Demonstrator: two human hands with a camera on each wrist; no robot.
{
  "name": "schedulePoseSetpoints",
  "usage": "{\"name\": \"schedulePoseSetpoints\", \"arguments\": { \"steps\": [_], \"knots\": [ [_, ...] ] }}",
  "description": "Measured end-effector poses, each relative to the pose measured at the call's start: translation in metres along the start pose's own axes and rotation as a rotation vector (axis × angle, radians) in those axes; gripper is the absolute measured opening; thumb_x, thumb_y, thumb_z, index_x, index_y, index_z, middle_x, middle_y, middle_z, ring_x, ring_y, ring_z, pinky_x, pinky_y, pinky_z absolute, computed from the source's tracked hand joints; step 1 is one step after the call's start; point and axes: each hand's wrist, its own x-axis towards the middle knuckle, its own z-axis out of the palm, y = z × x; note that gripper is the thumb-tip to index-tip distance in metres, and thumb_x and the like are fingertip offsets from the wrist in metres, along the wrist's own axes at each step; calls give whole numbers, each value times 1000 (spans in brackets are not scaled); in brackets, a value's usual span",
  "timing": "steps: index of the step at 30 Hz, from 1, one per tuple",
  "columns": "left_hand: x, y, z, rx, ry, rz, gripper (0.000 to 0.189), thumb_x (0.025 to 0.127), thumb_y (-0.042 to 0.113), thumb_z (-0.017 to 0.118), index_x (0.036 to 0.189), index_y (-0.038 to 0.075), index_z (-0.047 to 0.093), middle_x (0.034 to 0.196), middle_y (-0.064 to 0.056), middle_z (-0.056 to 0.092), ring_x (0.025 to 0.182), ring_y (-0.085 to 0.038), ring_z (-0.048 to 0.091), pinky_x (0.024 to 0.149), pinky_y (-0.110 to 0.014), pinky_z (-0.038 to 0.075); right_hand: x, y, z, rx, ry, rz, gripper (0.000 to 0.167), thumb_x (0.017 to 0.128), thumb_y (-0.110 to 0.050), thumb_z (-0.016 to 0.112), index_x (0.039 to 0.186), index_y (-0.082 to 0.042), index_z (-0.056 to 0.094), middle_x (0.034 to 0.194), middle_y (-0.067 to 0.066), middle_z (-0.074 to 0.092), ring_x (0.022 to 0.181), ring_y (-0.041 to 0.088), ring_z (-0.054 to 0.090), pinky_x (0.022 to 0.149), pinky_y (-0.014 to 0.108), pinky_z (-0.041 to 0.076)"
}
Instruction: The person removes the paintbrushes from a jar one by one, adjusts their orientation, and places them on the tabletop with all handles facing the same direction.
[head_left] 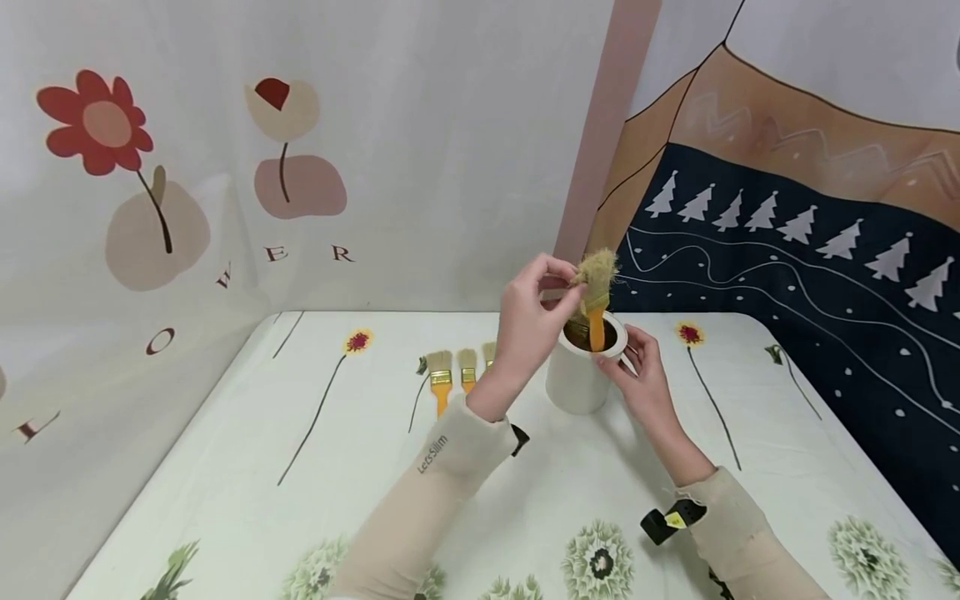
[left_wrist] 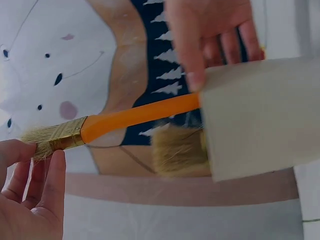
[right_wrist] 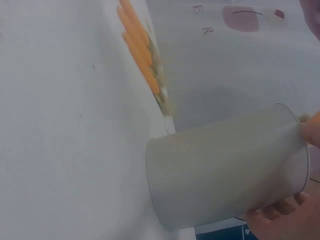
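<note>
First, at the left, three orange-handled flat brushes (head_left: 441, 379) with pale bristles and gold-coloured ferrules lie side by side on a flower-printed white tablecloth (head_left: 225, 454), partly hidden by my left sleeve (head_left: 420, 508). Further right, my left hand (head_left: 531, 329) pinches the bristle end of another orange-handled flat brush (left_wrist: 112, 123), fingertips against the pale bristles beside the ferrule. Its handle points down through the mouth of an off-white cylindrical canister (head_left: 577, 383); how deep the tip sits is hidden by the wall. Inside the same canister, a second brush (left_wrist: 180, 152) stands with its bristles above the rim. To the right, my right hand (head_left: 645, 379) grips the canister near its rim, thumb at the near edge, fingers curled round behind.

Step in hand, as I judge it: guiding the held brush through the mouth; whether going in or coming out, I cannot tell. Next move calls for a steady right grip, the brush in line with the canister, and its handle clear of the second brush.
</note>
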Motion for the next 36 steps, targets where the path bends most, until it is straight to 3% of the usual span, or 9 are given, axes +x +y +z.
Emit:
{"name": "schedulePoseSetpoints", "arguments": {
  "steps": [10, 18, 25, 30, 36],
  "knots": [
    [4, 9, -35, -41, 97, 4, 12, 93, 4, 68, 100, 0, 59, 113, -15, 67, 99, -25, 71, 78, -32, 63, -1, -2, 0, -11, -1, 19, 77, 98, -20, 64, 156, -9, 16, 165, 12, 22, 154, 26, 23, 126, 45, 24],
    [5, 5, -64, -35, 144, -20, 12, 94, 5, 67, 101, 0, 59, 112, -14, 67, 98, -23, 71, 78, -25, 62, 0, 0, 0, -8, 5, 13, 76, 98, -18, 64, 156, -8, 17, 165, 13, 22, 154, 27, 23, 126, 45, 25],
    [4, -7, -90, -25, 167, -61, 13, 94, 2, 65, 103, -3, 59, 103, -16, 66, 93, -20, 71, 78, -23, 62, 0, 0, -1, -5, 0, 6, 76, 98, -19, 64, 156, -8, 16, 165, 13, 22, 154, 27, 23, 126, 46, 24],
    [2, -19, -109, 4, 188, -121, 14, 94, 3, 65, 104, -4, 58, 102, -15, 67, 87, -6, 68, 79, -23, 62, -1, 0, 0, -7, 0, 6, 76, 98, -19, 64, 156, -8, 17, 165, 13, 22, 154, 27, 23, 126, 46, 24],
    [-1, -37, -130, 38, 220, -218, 15, 95, 3, 64, 106, -4, 56, 105, -19, 67, 83, -1, 67, 76, -20, 62, -1, 0, 0, -5, -2, 3, 76, 98, -19, 64, 156, -8, 16, 165, 13, 22, 154, 27, 23, 126, 46, 24]
  ]
}}
